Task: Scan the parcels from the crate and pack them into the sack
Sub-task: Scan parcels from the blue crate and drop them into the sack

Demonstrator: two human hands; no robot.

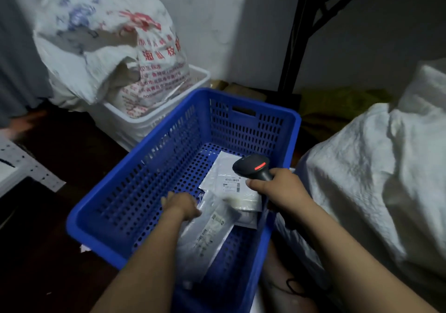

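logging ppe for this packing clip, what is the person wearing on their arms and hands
Nothing visible. The left hand and right hand are bare: no gloves, and no ring, watch or wristband shows. Both forearms are uncovered down to the frame's lower edge, so no sleeve is in view. The picture is dim, so small items could be missed.

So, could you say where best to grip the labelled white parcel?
Pinch the parcel by its far left edge, from above: it lies flat on the crate floor, the scanner over its right side, another parcel overlapping its near edge.
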